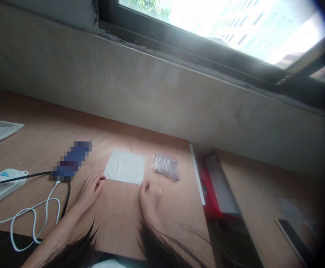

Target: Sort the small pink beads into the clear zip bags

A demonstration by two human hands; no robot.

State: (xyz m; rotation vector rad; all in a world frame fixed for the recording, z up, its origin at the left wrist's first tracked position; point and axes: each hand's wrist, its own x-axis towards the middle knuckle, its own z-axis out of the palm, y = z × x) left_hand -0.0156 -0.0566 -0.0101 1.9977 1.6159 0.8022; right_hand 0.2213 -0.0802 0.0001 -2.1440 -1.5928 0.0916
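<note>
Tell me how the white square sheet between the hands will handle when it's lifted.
The white square sheet is probably floppy, since faint creases run across its surface. It is likely light for its size, as it looks thin. Lying flat on the table, it seems unlikely to roll or tip.

I have a wooden tabletop (123, 208) running up against a dull beige wall (151, 93). Above it – slanting across my view – sits a dark window frame (179, 37), daylight glaring through. Outside, I make out a pale building (243, 26) and green leaves (151, 6). Rightward, past a gap, stands a second wooden table (251, 182).
</note>
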